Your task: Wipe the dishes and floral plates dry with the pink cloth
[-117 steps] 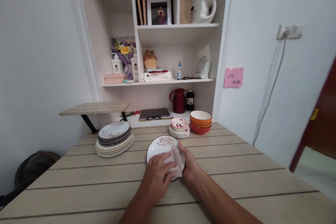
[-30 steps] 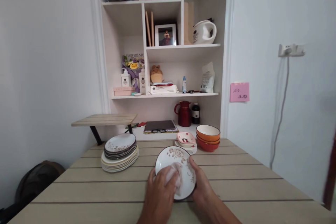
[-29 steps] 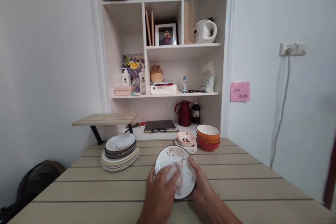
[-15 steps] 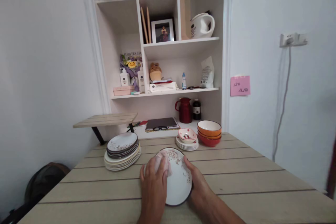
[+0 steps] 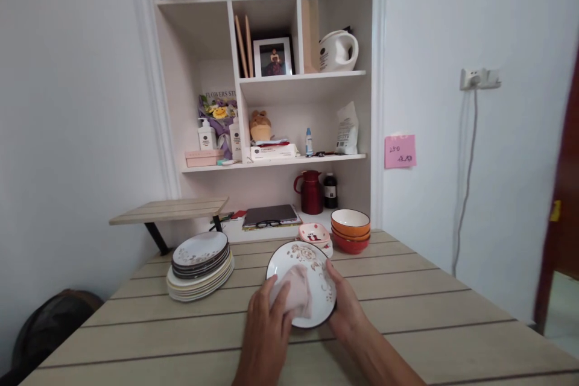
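A white plate (image 5: 316, 307) with a dark rim and brown flower print is tilted toward me above the table. My right hand (image 5: 344, 307) grips its right edge, thumb on the face and fingers hidden behind. Against the plate's lower left face, my left hand (image 5: 268, 319) presses a pale pink cloth (image 5: 297, 292), its fingers curved over the cloth. To the left stands a stack of plates (image 5: 201, 265), dark-rimmed ones on top of cream ones. Behind the held plate sit small strawberry-patterned dishes (image 5: 314, 233), partly covered by it, beside stacked orange and red bowls (image 5: 351, 232).
The slatted wooden table (image 5: 181, 335) meets a white shelf unit (image 5: 303, 83) at the back. A raised wooden ledge (image 5: 169, 210) stands at the left. A laptop (image 5: 270, 215), glasses and a red jug (image 5: 311, 192) rest behind the table. A cord (image 5: 468, 181) hangs on the right wall.
The plate has been raised and tilted more toward me. My left hand has slid the cloth from the plate's upper left down toward its middle. The camera view has turned slightly right.
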{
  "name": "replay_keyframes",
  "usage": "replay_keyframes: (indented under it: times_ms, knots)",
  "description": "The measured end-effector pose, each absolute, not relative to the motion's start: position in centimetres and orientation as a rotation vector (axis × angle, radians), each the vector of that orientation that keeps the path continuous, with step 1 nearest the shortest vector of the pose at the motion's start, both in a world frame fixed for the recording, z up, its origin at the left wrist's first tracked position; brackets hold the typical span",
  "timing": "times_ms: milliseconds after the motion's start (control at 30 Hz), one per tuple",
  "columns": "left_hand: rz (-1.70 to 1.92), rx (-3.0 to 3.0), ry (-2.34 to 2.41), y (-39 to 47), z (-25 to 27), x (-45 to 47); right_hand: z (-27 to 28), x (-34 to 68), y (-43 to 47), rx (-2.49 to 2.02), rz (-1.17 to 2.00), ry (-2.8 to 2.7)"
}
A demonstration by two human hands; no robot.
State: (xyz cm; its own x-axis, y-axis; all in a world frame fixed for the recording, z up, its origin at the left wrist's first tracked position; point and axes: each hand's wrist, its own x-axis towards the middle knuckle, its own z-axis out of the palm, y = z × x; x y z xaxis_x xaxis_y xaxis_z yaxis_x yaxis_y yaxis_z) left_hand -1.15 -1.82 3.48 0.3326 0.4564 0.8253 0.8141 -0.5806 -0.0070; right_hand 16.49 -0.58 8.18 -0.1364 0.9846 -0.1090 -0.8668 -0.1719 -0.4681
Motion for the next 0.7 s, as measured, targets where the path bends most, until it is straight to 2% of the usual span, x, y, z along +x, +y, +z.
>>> replay_keyframes:
  times_ms: [233, 467, 700]
  knots:
    - [-1.057, -2.282, -1.015, -2.4, 4.1, -1.2, 8.3, 16.2, -1.2, -0.533, 1.761, -0.401]
    - [-0.991, -2.157, -1.23, -2.6, 4.7, -1.0, 8.1, 15.1, -1.5, -0.587, 1.729, -0.427]
    - [-1.093, -1.921, -1.34, -1.6, 4.9, -2.0, 8.3, 14.1, -2.3, -0.721, 1.744, -0.403]
